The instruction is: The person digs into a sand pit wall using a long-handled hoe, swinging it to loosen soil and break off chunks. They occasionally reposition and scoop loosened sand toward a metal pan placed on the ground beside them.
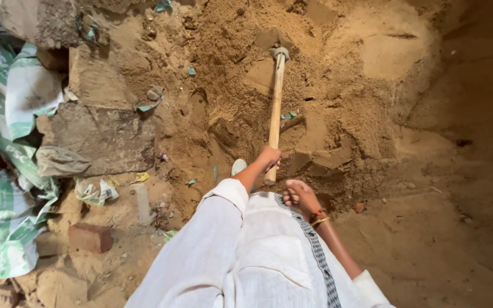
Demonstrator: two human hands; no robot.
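A hoe with a long wooden handle [275,97] lies up the slope of a big heap of brown sand [338,85], its metal head [279,52] dug into the sand near the top. My left hand [269,157] is shut around the lower part of the handle, just above its end. My right hand [300,195], with a thin bangle at the wrist, hangs just right of the handle's end with its fingers curled and nothing in it. Both arms wear white sleeves.
Rough concrete blocks [106,134] stand left of the heap. Green-and-white woven sacks [12,97] pile along the left edge. A red brick [89,237] and scraps of litter lie on the sandy ground. A pale shoe tip [238,166] shows beside my left forearm.
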